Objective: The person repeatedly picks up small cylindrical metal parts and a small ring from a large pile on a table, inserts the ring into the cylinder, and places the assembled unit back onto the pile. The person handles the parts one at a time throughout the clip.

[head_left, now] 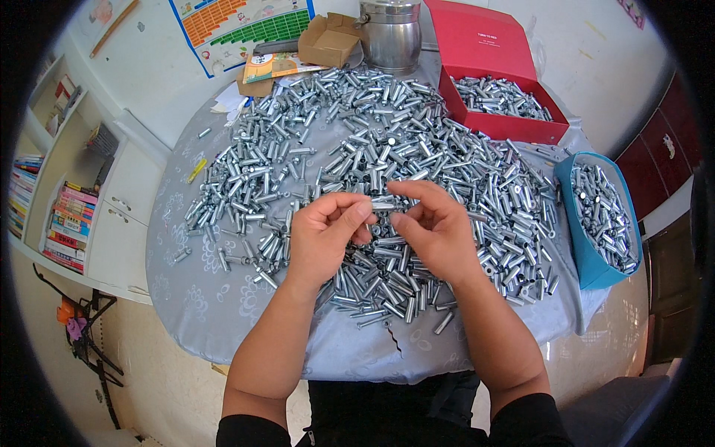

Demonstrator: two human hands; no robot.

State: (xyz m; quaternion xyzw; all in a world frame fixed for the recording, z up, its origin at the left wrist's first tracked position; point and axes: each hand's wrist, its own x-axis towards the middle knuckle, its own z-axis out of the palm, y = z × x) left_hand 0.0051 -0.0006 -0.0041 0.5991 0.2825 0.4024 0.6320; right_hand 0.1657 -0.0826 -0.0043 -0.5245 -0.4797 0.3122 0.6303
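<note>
Between the thumb and fingers of my left hand is a short, shiny metal sleeve, lying roughly level and pointing to the right. My right hand is close to its free end, with thumb and forefinger spread apart and nothing plainly gripped. Its other fingers curl partly out of sight. Under and around both hands spreads a large heap of silvery metal sleeves and bolts. Some pieces look like bolts inside sleeves, others like bare tubes. Details of the held piece's ends are too small to tell.
The heap covers much of a round table with a grey patterned cloth. At the back right, a red box holds more metal pieces; a blue bin at right does too. Behind stand a steel pot and cardboard box. A yellow pen lies left.
</note>
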